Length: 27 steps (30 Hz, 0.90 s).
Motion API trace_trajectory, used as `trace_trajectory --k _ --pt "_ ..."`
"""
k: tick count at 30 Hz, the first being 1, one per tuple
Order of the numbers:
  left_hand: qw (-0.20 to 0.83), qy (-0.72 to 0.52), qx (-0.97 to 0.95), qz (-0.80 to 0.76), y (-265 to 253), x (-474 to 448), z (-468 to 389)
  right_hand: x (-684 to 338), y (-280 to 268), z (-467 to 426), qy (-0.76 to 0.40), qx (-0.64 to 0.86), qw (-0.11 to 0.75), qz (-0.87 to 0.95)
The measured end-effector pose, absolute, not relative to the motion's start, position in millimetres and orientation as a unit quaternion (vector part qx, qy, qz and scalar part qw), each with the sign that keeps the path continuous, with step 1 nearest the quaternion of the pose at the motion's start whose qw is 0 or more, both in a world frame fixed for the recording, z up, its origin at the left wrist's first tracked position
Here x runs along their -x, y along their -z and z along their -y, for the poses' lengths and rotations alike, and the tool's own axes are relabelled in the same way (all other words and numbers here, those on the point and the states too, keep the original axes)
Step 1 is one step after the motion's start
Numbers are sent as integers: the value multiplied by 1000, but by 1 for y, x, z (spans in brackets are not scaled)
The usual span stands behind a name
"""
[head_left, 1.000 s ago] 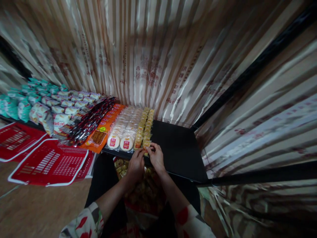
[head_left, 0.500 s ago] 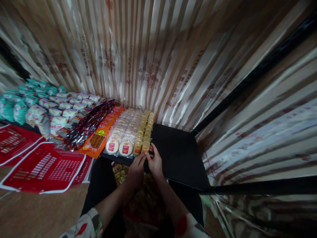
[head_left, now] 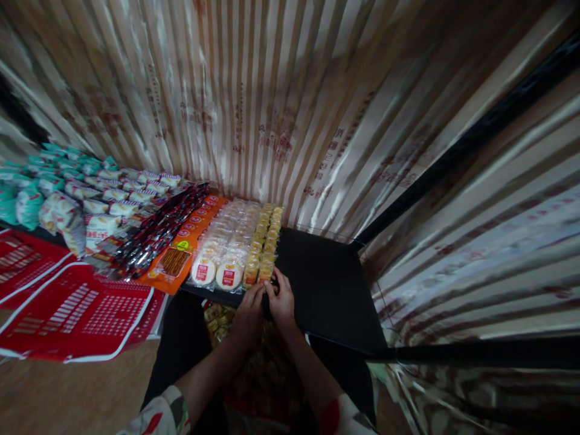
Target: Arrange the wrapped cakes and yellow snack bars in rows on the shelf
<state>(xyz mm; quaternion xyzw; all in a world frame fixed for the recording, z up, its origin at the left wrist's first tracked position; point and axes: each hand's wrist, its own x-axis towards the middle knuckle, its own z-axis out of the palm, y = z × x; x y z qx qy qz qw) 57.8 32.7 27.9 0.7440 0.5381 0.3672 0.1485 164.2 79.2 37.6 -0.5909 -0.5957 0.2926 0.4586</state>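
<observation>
Two rows of small yellow snack packets (head_left: 252,266) run from front to back along a black shelf (head_left: 324,284). At the front of the right-hand row is a yellow snack packet (head_left: 266,273). My right hand (head_left: 281,300) has its thumb and fingers closed about that packet's right front corner. From the left, my left hand (head_left: 248,313) reaches the same front edge, its fingers pressed together and the tips close to my right thumb. Clear-wrapped round white crackers (head_left: 229,275) stand in rows just left of the yellow ones.
Left of the crackers lie an orange snack bag (head_left: 174,263), dark red packets (head_left: 149,241), white packets (head_left: 102,229) and green packets (head_left: 29,202). Red baskets (head_left: 81,314) stand below. Under my arms is a bag of gold-wrapped pieces (head_left: 220,320). Striped sheeting (head_left: 272,90) hangs behind.
My hands stay at the front of the yellow row, with only slight finger movement. The view has shifted a little, so the shelf's left side sits slightly lower and further left.
</observation>
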Motion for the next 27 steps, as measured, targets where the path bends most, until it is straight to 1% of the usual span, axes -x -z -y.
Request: trace_trajectory --k 8,13,16,19,22,24,27 --pt "139 -389 -739 -532 -22 -61 -33 -165 -38 -79 -276 593 438 616" --pt "130 -376 -747 -532 -17 -60 -31 -165 -39 -77 -270 593 431 624" --pt "128 -365 -754 -532 -16 -58 -28 -164 -39 -74 -262 590 449 617" --pt "124 -360 -758 -530 -14 -56 -24 -163 -40 -65 -258 584 486 597" --pt "127 -366 -753 -532 -15 -52 -16 -164 -41 -46 -288 575 503 577" --pt "138 -358 -754 -533 -17 -49 -7 -168 -40 -28 -312 579 475 585" --pt "162 -319 -765 -535 -16 -46 12 -183 -30 -2 -312 586 388 640"
